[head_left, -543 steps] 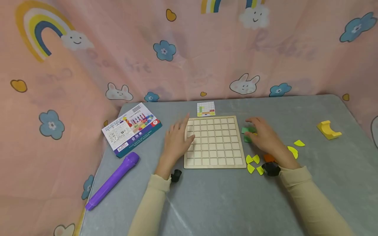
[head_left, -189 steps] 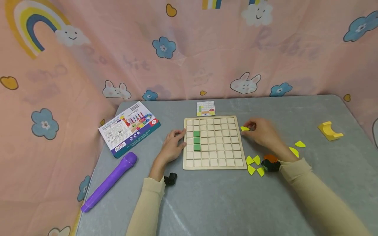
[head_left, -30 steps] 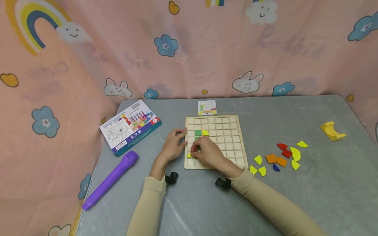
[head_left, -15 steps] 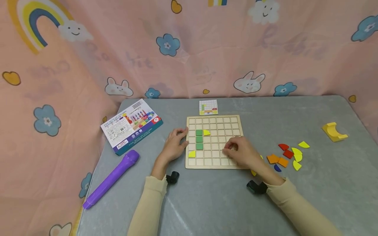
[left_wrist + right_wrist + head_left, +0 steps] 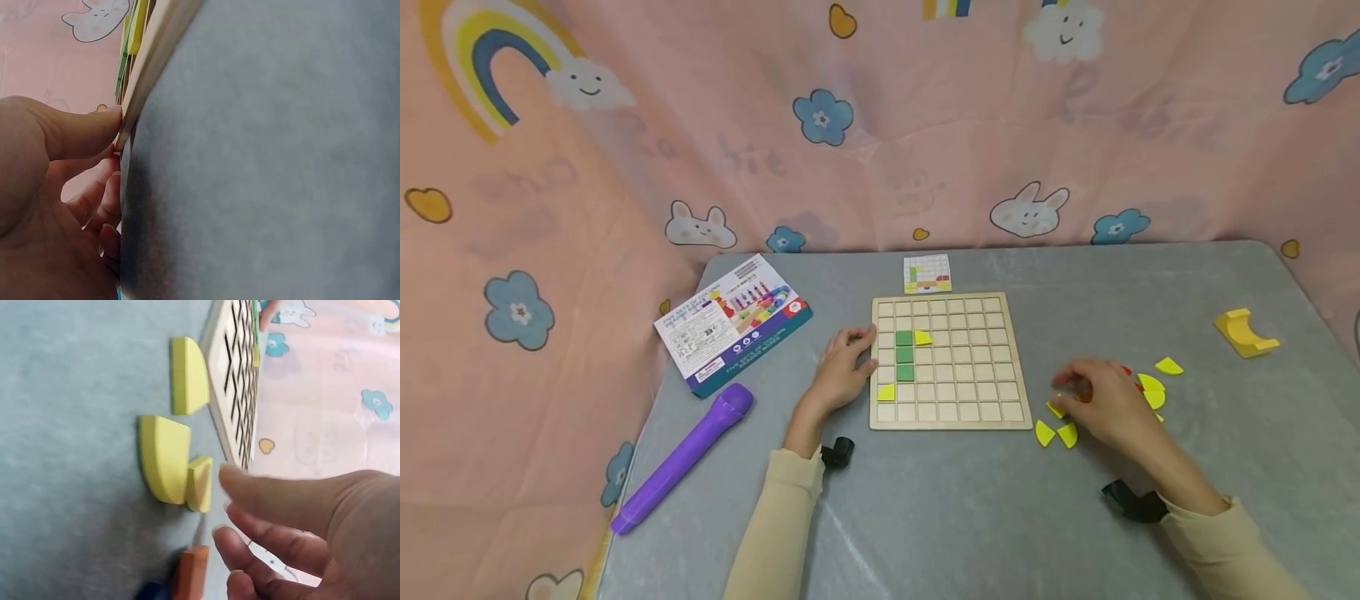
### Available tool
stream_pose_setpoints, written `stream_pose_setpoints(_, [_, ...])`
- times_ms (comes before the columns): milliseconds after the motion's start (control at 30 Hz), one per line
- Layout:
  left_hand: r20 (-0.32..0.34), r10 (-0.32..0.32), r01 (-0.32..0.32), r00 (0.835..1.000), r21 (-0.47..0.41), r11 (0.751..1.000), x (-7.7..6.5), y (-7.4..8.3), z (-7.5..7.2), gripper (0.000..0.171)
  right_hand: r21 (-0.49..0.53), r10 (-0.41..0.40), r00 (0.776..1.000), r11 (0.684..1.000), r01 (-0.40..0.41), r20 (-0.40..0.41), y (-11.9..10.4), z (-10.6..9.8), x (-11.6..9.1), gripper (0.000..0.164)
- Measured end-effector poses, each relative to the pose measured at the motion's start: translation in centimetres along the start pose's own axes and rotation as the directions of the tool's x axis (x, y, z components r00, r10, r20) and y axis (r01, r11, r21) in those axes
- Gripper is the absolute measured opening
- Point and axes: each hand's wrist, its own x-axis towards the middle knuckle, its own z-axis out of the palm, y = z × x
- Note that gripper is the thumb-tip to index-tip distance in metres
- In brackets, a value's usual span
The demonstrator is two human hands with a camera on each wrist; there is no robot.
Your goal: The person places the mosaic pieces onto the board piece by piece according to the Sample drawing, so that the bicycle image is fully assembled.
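Observation:
My left hand [image 5: 838, 371] rests at the left edge of a wooden grid board [image 5: 955, 412]; in the left wrist view its thumb and fingertips touch the board's side. A column of green squares [image 5: 905, 355] lies on the board, with a yellow quarter-round piece [image 5: 922, 337] beside the top one and another yellow piece [image 5: 886, 392] lower left. Right of the board, my right hand [image 5: 1108, 408] hovers over loose pieces, thumb and fingers apart and nothing between them. Close to its thumb lies a yellow piece [image 5: 200, 484]. An orange block [image 5: 190, 575] shows below it; other pieces are partly hidden.
A small pattern card [image 5: 927, 274] lies behind the board. Left of it are a printed box [image 5: 733, 325] and a purple stick [image 5: 681, 458]. More yellow pieces [image 5: 1152, 390] lie beyond my right hand, and a curved yellow block [image 5: 1246, 333] sits far right.
Green squares and two yellow pieces have come onto the bare board since the earliest frame. Within the last second my right hand has left the board, moving right to the loose pieces.

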Motion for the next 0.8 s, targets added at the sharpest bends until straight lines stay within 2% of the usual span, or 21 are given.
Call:
stream_pose_setpoints(200, [-0.001,0.007,-0.007,1.000,0.002,1.000,0.0,0.0,0.1,0.059,0.012,0.036,0.999,0.999,-0.036,0.037,0.0,0.5,-0.3,0.023])
stream_pose_setpoints(467, [-0.006,0.011,-0.011,1.000,0.000,1.000,0.0,-0.1,0.1,0.059,0.030,0.042,0.998,0.999,-0.044,0.051,-0.9,0.7,-0.2,0.016])
stream_pose_setpoints(633, [-0.001,0.010,-0.010,1.000,0.002,1.000,0.0,-0.1,0.0,0.059,0.062,0.048,0.999,0.997,-0.049,0.023,-2.1,0.7,0.5,0.017])
stream_pose_setpoints(800, [0.004,0.002,-0.002,1.000,0.003,1.000,0.0,0.0,0.0,0.060,0.101,-0.019,0.999,0.995,0.023,-0.036,-4.2,1.7,1.8,0.017])
